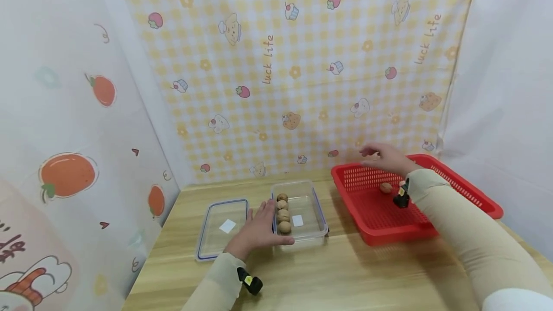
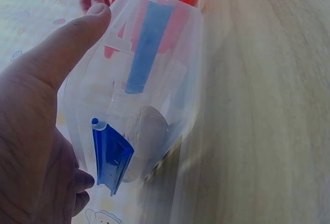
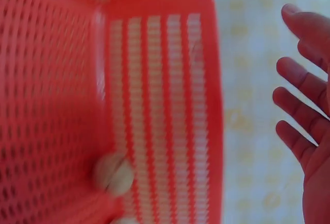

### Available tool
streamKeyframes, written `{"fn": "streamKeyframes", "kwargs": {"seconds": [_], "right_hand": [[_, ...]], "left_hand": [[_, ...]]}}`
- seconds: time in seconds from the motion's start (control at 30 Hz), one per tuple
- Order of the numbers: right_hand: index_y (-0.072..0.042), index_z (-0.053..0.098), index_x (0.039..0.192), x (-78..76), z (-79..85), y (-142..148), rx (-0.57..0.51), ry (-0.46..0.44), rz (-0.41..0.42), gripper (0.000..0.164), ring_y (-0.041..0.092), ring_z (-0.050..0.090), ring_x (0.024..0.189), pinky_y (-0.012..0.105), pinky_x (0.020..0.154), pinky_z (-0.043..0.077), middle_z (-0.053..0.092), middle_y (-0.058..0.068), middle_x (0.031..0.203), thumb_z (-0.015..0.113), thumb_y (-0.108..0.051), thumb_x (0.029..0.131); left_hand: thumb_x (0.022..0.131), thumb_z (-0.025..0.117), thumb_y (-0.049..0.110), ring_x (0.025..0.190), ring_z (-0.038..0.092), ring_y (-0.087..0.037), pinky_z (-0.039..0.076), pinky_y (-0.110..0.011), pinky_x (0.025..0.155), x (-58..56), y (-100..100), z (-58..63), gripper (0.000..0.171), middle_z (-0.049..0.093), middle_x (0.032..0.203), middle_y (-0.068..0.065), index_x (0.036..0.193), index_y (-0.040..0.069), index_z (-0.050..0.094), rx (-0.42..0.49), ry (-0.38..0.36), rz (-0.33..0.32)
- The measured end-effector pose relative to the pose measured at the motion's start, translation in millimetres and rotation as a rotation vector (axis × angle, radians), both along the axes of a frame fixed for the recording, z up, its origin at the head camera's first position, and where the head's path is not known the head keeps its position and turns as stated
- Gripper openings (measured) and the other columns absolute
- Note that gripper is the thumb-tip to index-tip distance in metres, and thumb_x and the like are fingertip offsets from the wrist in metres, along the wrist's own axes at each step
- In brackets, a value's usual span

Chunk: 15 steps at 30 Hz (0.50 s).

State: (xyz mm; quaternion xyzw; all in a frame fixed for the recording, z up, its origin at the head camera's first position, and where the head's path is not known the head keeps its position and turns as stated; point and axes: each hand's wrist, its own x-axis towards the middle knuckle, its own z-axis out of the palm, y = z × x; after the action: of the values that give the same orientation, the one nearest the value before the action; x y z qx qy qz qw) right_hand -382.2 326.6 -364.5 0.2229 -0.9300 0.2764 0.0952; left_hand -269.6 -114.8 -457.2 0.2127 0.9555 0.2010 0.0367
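Note:
A clear plastic container (image 1: 308,205) holds a row of several walnuts (image 1: 283,215) along its left wall. My left hand (image 1: 259,229) is at that left side, fingers stretched along the wall and thumb near the front rim. In the left wrist view the thumb lies over the rim, beside a blue locking flap (image 2: 111,157). My right hand (image 1: 386,157) is raised over the back rim of a red basket (image 1: 376,236), fingers spread and holding nothing. Inside the basket lies a walnut (image 1: 386,187); a second one is partly hidden by the right wrist.
The container's lid (image 1: 216,234), with a blue seal and a white label, lies flat on the wooden table (image 1: 328,282) left of the container. A checked cloth (image 1: 302,85) hangs behind the table, with white cloths at both sides.

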Motion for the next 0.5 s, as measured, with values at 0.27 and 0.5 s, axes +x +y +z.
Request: {"fn": "streamKeyframes", "kwargs": {"seconds": [0.27,0.5], "right_hand": [[-0.002,0.070,0.118,-2.0,-26.8,44.6,-0.067,-0.085,-0.070,0.039,0.033,0.064,0.107,0.055,0.094,0.050,0.070,0.014,0.111,0.078,-0.029,0.091],[0.002,0.069,0.121,-3.4,-48.5,64.5,-0.017,-0.231,-0.144,0.049,0.030,0.064,0.100,0.046,0.084,0.053,0.070,0.016,0.112,0.080,-0.032,0.088]], "left_hand": [[0.073,0.064,0.084,0.156,0.006,-0.030,0.000,-0.062,0.120,0.6,-0.7,0.2,0.132,0.009,0.169,-0.013,0.163,0.005,0.008,-0.001,0.002,0.012],[0.073,0.064,0.084,0.156,0.007,-0.031,0.000,-0.064,0.120,-0.4,-1.2,0.8,0.132,0.010,0.169,-0.013,0.163,0.005,0.009,0.005,0.002,-0.003]]}}
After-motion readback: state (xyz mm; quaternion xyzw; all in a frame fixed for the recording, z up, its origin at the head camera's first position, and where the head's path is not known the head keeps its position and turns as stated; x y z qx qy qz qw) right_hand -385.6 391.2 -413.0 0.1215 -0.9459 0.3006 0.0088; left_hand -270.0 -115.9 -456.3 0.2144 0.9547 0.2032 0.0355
